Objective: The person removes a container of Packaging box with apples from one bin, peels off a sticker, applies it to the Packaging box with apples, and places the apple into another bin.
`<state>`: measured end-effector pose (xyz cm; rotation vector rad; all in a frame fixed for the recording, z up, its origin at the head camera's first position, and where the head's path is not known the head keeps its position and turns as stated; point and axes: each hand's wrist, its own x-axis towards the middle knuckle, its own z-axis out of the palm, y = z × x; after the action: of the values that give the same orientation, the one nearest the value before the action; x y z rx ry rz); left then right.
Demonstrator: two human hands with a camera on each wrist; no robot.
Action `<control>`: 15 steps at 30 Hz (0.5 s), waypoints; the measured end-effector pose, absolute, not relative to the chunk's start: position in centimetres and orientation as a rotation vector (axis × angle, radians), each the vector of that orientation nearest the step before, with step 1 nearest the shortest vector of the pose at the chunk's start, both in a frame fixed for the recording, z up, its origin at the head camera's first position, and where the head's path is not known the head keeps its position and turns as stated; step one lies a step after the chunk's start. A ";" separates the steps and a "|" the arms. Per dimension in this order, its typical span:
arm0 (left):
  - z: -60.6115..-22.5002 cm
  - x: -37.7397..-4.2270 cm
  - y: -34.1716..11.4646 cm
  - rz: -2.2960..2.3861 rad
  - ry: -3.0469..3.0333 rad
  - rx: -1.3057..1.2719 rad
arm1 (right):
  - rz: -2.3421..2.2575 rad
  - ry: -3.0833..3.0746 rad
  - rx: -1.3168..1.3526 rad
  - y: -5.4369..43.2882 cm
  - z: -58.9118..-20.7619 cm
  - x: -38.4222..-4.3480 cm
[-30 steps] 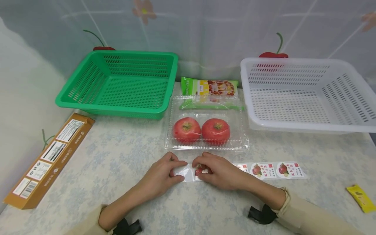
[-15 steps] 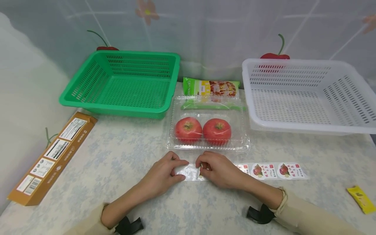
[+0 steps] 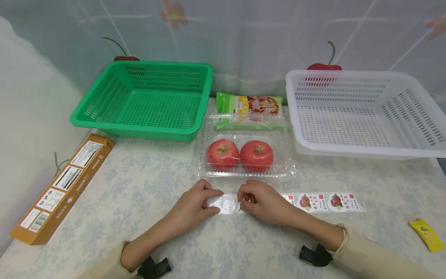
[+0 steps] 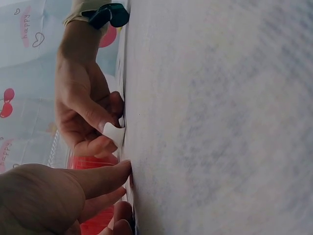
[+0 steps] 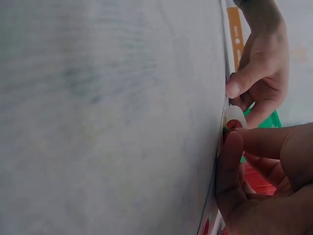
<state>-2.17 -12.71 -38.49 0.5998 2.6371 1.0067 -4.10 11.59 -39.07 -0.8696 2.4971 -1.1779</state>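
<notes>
A strip of round fruit stickers (image 3: pixel 223 203) lies across the table in front of a clear plastic clamshell box (image 3: pixel 278 172). My left hand (image 3: pixel 191 205) holds the strip's left end with thumb and index finger, where the backing is bare and shiny. Between thumb and index finger my right hand (image 3: pixel 263 203) pinches a sticker (image 4: pixel 113 131) lifted from the backing, its white edge curling up. In the right wrist view its printed red fruit shows beside the fingertips. My right hand covers the strip's middle; two printed stickers show beyond it. Two red round fruits (image 3: pixel 223 153) sit inside the box.
A green basket (image 3: pixel 146 130) stands back left, a white basket (image 3: pixel 366 150) back right. Behind and partly under the clear box lies a green food packet (image 3: pixel 251 102). A long brown carton (image 3: pixel 62 190) rests at left, a small yellow packet (image 3: pixel 427 235) at far right.
My right hand has drawn slightly to the right, peeling the sticker back so its printed face turns out of the head view. My left hand stays at the strip's left end.
</notes>
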 end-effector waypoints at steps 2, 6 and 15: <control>-38.5 -2.1 -12.7 1.010 2.638 0.594 | -1.185 2.492 -0.886 11.8 -39.0 -3.9; -38.5 -2.1 -12.7 1.015 2.637 0.596 | -1.174 2.522 -0.905 12.3 -38.7 -3.2; -38.5 -2.0 -12.8 1.011 2.642 0.608 | -1.243 2.557 -0.902 13.4 -38.2 -2.2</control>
<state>-2.05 -12.76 -38.49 0.6080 2.6424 1.0106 -2.16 13.37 -38.24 -0.9021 2.5569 -1.2427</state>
